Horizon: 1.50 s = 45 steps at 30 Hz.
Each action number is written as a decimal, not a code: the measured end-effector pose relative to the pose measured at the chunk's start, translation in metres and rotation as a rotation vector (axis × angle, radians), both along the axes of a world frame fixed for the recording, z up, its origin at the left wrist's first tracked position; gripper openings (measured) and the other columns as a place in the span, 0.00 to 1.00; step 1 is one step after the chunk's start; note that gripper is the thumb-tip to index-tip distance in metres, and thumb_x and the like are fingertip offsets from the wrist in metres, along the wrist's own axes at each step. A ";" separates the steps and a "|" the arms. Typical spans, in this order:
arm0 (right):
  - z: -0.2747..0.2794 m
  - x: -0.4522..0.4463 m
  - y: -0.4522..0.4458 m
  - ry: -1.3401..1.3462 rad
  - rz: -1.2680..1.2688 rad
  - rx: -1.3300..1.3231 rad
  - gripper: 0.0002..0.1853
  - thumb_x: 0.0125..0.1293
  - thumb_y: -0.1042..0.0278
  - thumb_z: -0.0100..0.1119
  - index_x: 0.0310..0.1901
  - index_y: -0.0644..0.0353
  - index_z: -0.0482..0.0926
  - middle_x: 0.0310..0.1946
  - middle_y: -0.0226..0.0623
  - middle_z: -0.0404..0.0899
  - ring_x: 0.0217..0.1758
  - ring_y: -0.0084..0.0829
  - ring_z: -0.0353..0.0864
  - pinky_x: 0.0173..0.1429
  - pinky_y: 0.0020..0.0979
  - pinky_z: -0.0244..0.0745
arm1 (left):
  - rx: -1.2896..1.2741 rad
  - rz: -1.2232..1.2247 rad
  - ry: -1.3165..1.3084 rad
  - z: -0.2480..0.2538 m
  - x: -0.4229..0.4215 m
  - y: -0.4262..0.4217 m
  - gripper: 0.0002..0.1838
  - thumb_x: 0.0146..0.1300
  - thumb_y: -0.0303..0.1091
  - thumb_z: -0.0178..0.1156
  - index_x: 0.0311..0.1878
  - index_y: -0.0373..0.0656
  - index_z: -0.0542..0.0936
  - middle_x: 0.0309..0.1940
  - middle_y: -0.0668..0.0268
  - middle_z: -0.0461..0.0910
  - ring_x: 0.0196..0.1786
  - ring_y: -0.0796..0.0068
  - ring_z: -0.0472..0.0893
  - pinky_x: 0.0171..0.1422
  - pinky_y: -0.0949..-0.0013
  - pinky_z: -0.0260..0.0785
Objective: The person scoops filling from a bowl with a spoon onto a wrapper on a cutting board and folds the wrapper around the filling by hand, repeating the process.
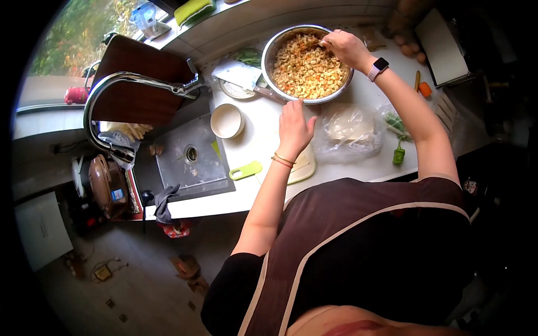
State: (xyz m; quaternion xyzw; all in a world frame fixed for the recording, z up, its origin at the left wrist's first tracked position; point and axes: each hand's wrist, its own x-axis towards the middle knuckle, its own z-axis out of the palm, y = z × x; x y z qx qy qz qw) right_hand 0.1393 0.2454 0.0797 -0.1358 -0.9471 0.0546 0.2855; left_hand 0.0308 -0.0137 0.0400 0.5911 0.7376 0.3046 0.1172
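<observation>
A round metal bowl [268, 51] full of a chopped, orange-and-tan crumbly mixture [311, 70] stands at the back of the white counter. My left hand [295, 127] is at the bowl's near edge, fingers curled against the rim and thumb out to the side. Over the right side of the bowl, my right hand [348, 49] has its fingers drawn together at the mixture; what they hold, if anything, is hidden. A cleaver [238, 74] with a wooden handle lies left of the bowl, over a plate [240, 91].
A clear bag of pale flat sheets [350, 124] lies near my left hand, beside a cutting board [302, 168] with a green handle. Left are a white bowl [227, 121], the sink [190, 173] and its tall faucet [92, 103]. Green peppers [398, 154] and a carrot piece [425, 89] lie right.
</observation>
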 end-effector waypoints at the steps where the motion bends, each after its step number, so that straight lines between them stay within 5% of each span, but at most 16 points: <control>1: -0.003 0.001 -0.002 -0.001 -0.002 0.001 0.07 0.65 0.69 0.57 0.32 0.62 0.78 0.31 0.42 0.81 0.36 0.42 0.81 0.40 0.38 0.76 | 0.009 -0.004 0.012 -0.002 0.000 0.000 0.30 0.52 0.33 0.68 0.56 0.36 0.67 0.45 0.54 0.71 0.50 0.52 0.71 0.52 0.56 0.65; 6: -0.012 -0.004 -0.031 -0.019 -0.351 -0.233 0.18 0.72 0.61 0.44 0.26 0.61 0.75 0.21 0.49 0.78 0.27 0.51 0.79 0.34 0.48 0.75 | 0.024 -0.012 0.013 -0.006 0.000 -0.002 0.31 0.52 0.34 0.68 0.57 0.37 0.66 0.44 0.55 0.70 0.49 0.54 0.71 0.49 0.57 0.65; 16: -0.026 -0.013 -0.023 0.073 -0.625 -0.625 0.22 0.69 0.62 0.42 0.27 0.72 0.80 0.27 0.63 0.77 0.32 0.59 0.79 0.42 0.49 0.75 | 0.019 -0.015 0.036 -0.005 0.001 0.000 0.33 0.51 0.35 0.68 0.58 0.36 0.66 0.45 0.54 0.69 0.50 0.53 0.71 0.50 0.56 0.65; 18: -0.026 -0.023 -0.026 0.248 -0.646 -0.657 0.23 0.69 0.61 0.43 0.21 0.68 0.77 0.15 0.45 0.78 0.21 0.37 0.82 0.33 0.37 0.76 | 0.017 -0.013 0.043 -0.005 0.001 0.000 0.33 0.51 0.35 0.68 0.59 0.36 0.66 0.45 0.54 0.69 0.51 0.53 0.71 0.51 0.56 0.65; 20: -0.016 -0.027 -0.030 0.244 -0.638 -0.622 0.21 0.70 0.60 0.46 0.24 0.67 0.77 0.15 0.41 0.78 0.21 0.32 0.81 0.31 0.33 0.76 | 0.005 -0.017 0.030 -0.005 0.000 -0.001 0.33 0.51 0.35 0.68 0.59 0.36 0.66 0.46 0.54 0.69 0.51 0.53 0.70 0.51 0.56 0.64; 21: -0.010 -0.031 -0.033 0.338 -0.563 -0.622 0.20 0.70 0.61 0.45 0.26 0.67 0.78 0.22 0.48 0.79 0.28 0.43 0.81 0.36 0.39 0.75 | 0.005 -0.018 0.034 -0.005 0.000 -0.001 0.33 0.51 0.35 0.68 0.59 0.36 0.66 0.46 0.54 0.69 0.51 0.53 0.70 0.51 0.56 0.64; 24: 0.006 -0.035 -0.036 0.413 -0.470 -0.626 0.16 0.71 0.61 0.47 0.32 0.65 0.78 0.30 0.50 0.80 0.35 0.50 0.80 0.41 0.43 0.75 | -0.005 -0.014 0.033 -0.006 -0.001 -0.002 0.33 0.52 0.35 0.68 0.60 0.37 0.66 0.47 0.54 0.70 0.51 0.53 0.71 0.52 0.56 0.64; 27: -0.003 -0.036 -0.020 0.377 -0.155 -0.127 0.12 0.70 0.63 0.52 0.35 0.64 0.78 0.30 0.46 0.79 0.37 0.47 0.79 0.43 0.40 0.75 | -0.001 -0.017 0.035 -0.006 -0.001 -0.003 0.33 0.52 0.35 0.68 0.60 0.37 0.66 0.47 0.54 0.69 0.51 0.53 0.71 0.51 0.56 0.64; 30: -0.020 -0.031 -0.008 0.264 -0.071 -0.135 0.10 0.67 0.63 0.57 0.39 0.62 0.80 0.37 0.43 0.82 0.40 0.45 0.81 0.46 0.38 0.76 | -0.025 -0.005 0.024 -0.002 0.000 -0.002 0.31 0.53 0.34 0.68 0.57 0.35 0.67 0.48 0.53 0.71 0.52 0.51 0.71 0.55 0.55 0.65; 34: -0.040 -0.025 -0.010 0.204 -0.192 -0.522 0.12 0.68 0.62 0.57 0.39 0.62 0.81 0.35 0.43 0.83 0.39 0.41 0.82 0.45 0.35 0.76 | -0.016 -0.008 0.022 -0.002 0.001 -0.003 0.31 0.53 0.34 0.68 0.57 0.35 0.67 0.47 0.53 0.71 0.51 0.51 0.71 0.54 0.55 0.65; 42: -0.009 0.014 -0.050 0.072 0.139 -0.398 0.08 0.66 0.65 0.59 0.37 0.61 0.82 0.34 0.43 0.83 0.36 0.42 0.83 0.40 0.36 0.77 | -0.008 -0.015 0.047 -0.006 0.000 -0.002 0.32 0.51 0.35 0.68 0.58 0.37 0.66 0.46 0.55 0.69 0.51 0.53 0.71 0.50 0.56 0.65; 45: 0.006 0.029 -0.048 0.243 0.023 -0.463 0.09 0.66 0.66 0.59 0.39 0.64 0.81 0.33 0.45 0.83 0.33 0.44 0.82 0.37 0.36 0.76 | 0.007 -0.027 0.049 -0.007 -0.002 -0.002 0.32 0.51 0.34 0.68 0.58 0.37 0.66 0.46 0.55 0.69 0.51 0.53 0.71 0.50 0.56 0.65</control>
